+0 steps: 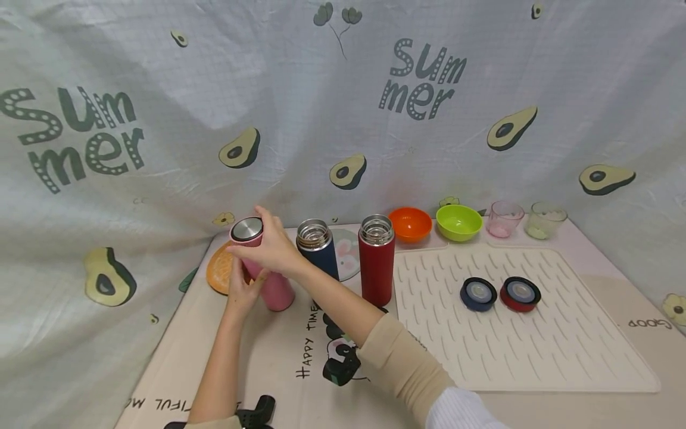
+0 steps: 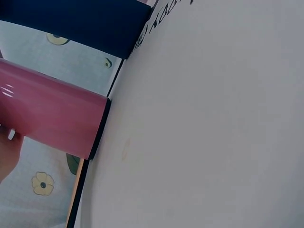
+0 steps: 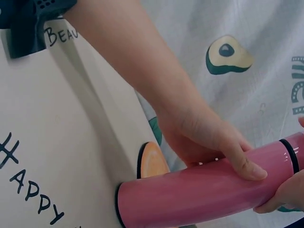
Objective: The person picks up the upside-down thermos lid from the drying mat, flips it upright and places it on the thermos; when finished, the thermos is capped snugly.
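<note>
A pink thermos bottle (image 1: 277,292) stands upright on the table at the left in the head view. Around its body my left hand (image 1: 245,291) is wrapped, thumb across the near side, as the right wrist view also shows. My right hand (image 1: 277,249) grips the pink lid (image 1: 248,229) with its steel top from above. The lid sits on the bottle; whether it is tight I cannot tell. Beside it stand a navy thermos bottle (image 1: 323,256) and a red thermos bottle (image 1: 377,268), both without lids, steel mouths showing.
A navy lid (image 1: 479,294) and a red lid (image 1: 520,294) lie on the ribbed cream mat (image 1: 514,363). Behind are an orange bowl (image 1: 410,225), a green bowl (image 1: 458,223), a pink glass (image 1: 504,219) and a greenish glass (image 1: 545,220). A printed curtain (image 1: 300,89) hangs at the back.
</note>
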`<state>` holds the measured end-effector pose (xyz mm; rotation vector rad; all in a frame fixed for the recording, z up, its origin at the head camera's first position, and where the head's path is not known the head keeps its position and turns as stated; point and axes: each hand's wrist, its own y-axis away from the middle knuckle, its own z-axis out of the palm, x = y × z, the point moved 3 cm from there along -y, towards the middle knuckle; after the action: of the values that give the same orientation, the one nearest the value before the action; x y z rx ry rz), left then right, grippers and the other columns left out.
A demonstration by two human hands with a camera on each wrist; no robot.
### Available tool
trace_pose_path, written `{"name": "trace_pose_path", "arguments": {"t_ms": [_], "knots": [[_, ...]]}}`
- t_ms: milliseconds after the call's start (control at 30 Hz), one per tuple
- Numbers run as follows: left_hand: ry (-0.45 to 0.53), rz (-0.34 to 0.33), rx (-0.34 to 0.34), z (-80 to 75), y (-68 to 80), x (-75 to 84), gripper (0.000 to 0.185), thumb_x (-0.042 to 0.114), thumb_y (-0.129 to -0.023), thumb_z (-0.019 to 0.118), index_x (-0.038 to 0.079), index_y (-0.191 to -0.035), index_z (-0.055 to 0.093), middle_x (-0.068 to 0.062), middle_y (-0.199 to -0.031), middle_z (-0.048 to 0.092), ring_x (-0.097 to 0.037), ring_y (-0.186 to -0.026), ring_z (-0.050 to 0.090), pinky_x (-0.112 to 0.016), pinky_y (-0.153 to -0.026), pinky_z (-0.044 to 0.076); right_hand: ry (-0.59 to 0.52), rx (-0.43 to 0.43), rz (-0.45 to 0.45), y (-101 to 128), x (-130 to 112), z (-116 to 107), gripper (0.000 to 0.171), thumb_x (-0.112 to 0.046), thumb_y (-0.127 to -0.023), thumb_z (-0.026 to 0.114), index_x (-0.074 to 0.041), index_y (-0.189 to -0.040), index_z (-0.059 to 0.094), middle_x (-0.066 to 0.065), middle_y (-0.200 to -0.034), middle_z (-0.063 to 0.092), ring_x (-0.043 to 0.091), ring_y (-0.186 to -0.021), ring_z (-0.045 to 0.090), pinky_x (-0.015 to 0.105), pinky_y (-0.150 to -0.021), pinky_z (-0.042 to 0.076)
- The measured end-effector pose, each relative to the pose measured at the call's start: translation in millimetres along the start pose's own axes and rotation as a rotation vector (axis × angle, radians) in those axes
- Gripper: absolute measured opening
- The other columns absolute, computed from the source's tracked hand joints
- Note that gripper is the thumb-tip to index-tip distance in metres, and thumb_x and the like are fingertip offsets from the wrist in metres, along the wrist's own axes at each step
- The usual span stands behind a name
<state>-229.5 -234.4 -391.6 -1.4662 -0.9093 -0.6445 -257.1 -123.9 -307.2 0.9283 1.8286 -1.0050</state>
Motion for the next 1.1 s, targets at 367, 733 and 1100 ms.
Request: {"name": "trace_pose_path", "arguments": {"t_ms": [367,733,1100], "knots": [[0.008,0.0,0.008,0.7,1.6,3.3,0.068,-0.018,-0.082,0.053,0.001,-0.14,0.022,0.001,-0.124,0.043,-0.012,-0.11,0.046,-0.018,-0.09,0.041,-0.09,-0.011,0.061,-1.5,-0.3,1.4,0.076,-0.032,-0.077,0.072,-0.014,-0.138,0.031,0.006,-0.125,0.043,0.014,-0.104,0.049,0.026,-0.083,0.044],[0.005,-0.033,-0.017,0.7,-0.2,2.7,0.071,-0.012,-0.084,0.055,0.01,-0.143,0.021,-0.001,-0.128,0.041,-0.013,-0.114,0.044,-0.018,-0.092,0.04,-0.091,-0.016,0.076,-5.0,0.3,0.4,0.078,-0.034,-0.076,0.073,-0.013,-0.138,0.032,0.005,-0.128,0.041,0.014,-0.105,0.048,0.027,-0.084,0.044],[0.001,-0.033,-0.014,-0.7,0.9,0.4,0.071,-0.011,-0.085,0.054,0.011,-0.143,0.019,0.0,-0.129,0.039,-0.012,-0.115,0.043,-0.016,-0.093,0.038,-0.127,-0.072,0.122,-7.8,0.5,0.5,0.074,-0.032,-0.084,0.062,-0.012,-0.144,0.023,0.01,-0.137,0.034,0.018,-0.117,0.042,0.036,-0.095,0.038]]}}
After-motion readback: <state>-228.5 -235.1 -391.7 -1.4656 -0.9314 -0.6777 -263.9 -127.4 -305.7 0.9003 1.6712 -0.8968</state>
